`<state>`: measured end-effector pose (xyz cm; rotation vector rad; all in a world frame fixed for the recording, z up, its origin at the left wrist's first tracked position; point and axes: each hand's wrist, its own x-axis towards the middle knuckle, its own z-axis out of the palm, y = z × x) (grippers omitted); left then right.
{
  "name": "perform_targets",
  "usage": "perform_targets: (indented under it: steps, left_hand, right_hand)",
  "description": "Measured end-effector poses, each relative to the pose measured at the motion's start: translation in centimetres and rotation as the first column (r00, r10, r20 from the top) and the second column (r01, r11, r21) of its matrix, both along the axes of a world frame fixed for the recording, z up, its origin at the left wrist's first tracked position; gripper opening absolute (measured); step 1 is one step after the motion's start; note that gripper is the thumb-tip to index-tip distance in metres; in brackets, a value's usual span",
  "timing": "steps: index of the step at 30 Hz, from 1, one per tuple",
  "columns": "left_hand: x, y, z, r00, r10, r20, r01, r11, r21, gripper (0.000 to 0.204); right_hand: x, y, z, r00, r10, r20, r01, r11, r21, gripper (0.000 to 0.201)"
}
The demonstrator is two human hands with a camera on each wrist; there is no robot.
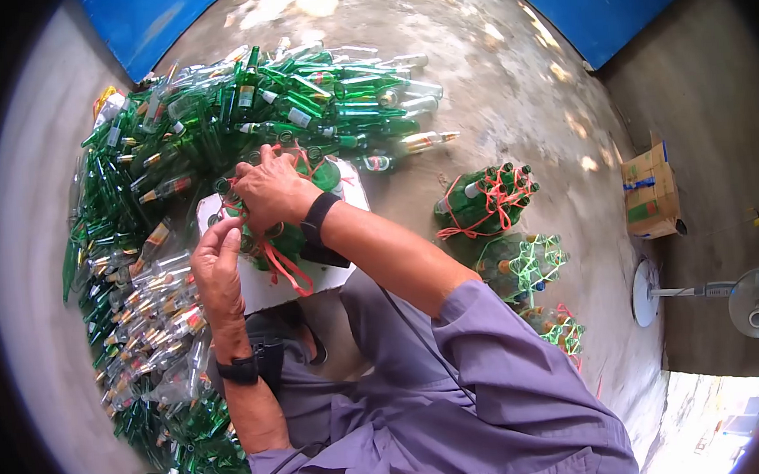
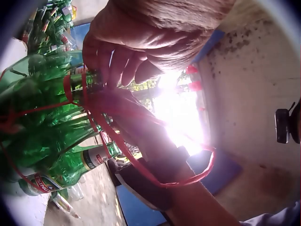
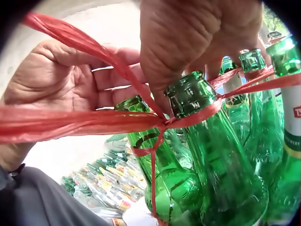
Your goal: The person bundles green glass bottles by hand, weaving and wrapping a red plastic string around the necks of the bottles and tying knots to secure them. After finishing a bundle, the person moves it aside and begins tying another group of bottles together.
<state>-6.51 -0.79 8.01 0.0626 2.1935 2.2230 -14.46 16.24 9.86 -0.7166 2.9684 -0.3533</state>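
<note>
A bundle of green glass bottles (image 3: 225,165) stands upright on a white board (image 1: 347,278) in front of me. Red plastic ribbon (image 3: 84,123) runs round the necks, meets in a knot beside one mouth and trails off in long loose ends. My right hand (image 1: 276,187) reaches over the bottle tops; its thumb and fingers curl in at the necks and pinch the ribbon, the grip partly hidden behind a bottle mouth. Beside it, my left hand (image 1: 219,268) has its palm turned inward. In the right wrist view, the left hand's fingers (image 3: 115,77) extend loosely behind the ribbon and bottle tops.
A large heap of loose bottles (image 1: 158,164) lies to the left and ahead. On the right stand a tied green bundle (image 1: 486,200) and clear bottles with green ribbon (image 1: 529,267). Farther right are a cardboard box (image 1: 650,190) and a standing fan (image 1: 757,301).
</note>
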Motion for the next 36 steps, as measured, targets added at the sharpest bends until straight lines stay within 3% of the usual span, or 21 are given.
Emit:
perform_targets:
  steps: [15,19,24,27,31,33,36]
  left_hand:
    - [0.6,0.5,0.9,1.0,0.004,-0.023,-0.004,1.0,-0.006,0.019]
    - [0.5,0.7,1.0,1.0,0.02,-0.016,-0.02,1.0,-0.018,0.018]
    - [0.2,0.9,1.0,0.999,0.028,0.025,-0.027,1.0,-0.01,0.018]
    - [0.2,1.2,1.8,0.999,0.033,0.036,-0.031,0.998,-0.055,0.017]
    - [0.0,1.4,2.0,1.0,-0.018,0.023,0.017,1.0,0.022,0.017]
    - [-0.1,1.3,1.3,1.0,0.007,-0.003,-0.008,0.999,-0.047,0.018]
    - [-0.1,1.3,1.3,0.999,0.013,0.031,-0.012,1.0,-0.016,0.017]
  right_hand:
    - [-0.4,-0.7,-0.8,0.998,-0.042,-0.039,0.04,0.998,-0.051,0.045]
    - [-0.3,-0.6,-0.2,0.998,-0.05,0.036,0.051,0.998,-0.026,0.05]
    - [-0.2,-0.2,-0.8,0.998,-0.045,-0.032,0.04,0.988,-0.151,0.045]
    - [-0.2,-0.1,-0.5,0.999,-0.039,-0.013,0.037,0.992,-0.119,0.046]
    - [0.2,0.1,-0.7,0.998,-0.029,-0.053,0.023,0.993,-0.112,0.045]
    - [0.0,0.1,-0.6,0.997,-0.006,-0.074,0.001,0.997,-0.071,0.046]
    - [-0.7,-0.6,-1.4,0.998,-0.002,-0.068,0.004,0.999,0.033,0.054]
